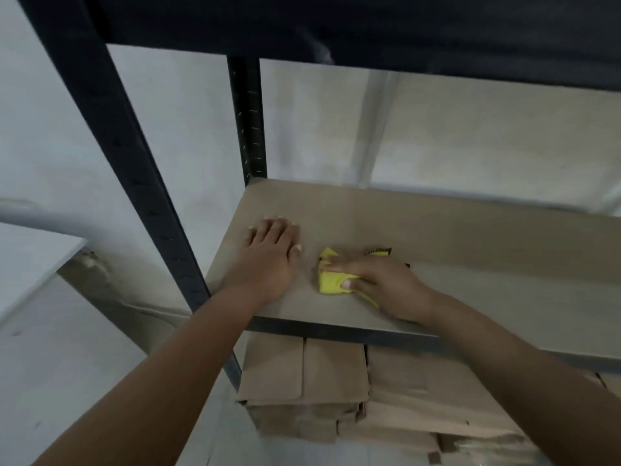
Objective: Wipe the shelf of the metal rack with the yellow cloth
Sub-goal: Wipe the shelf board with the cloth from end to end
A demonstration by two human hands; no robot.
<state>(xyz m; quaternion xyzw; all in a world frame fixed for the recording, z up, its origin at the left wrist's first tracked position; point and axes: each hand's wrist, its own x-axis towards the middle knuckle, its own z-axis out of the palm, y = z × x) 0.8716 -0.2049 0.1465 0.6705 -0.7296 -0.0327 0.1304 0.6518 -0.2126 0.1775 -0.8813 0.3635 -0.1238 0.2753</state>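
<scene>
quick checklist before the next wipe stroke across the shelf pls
1. Yellow cloth under the right hand, thumb pinching it: ok.
2. Cloth flat on the shelf: ok.
3. Left hand resting flat on the board, apart from the cloth: ok.
4. Path to the right free of items: ok.
5. Left end already wiped: cannot tell.
6. Cardboard boxes below, out of the way: ok.
</scene>
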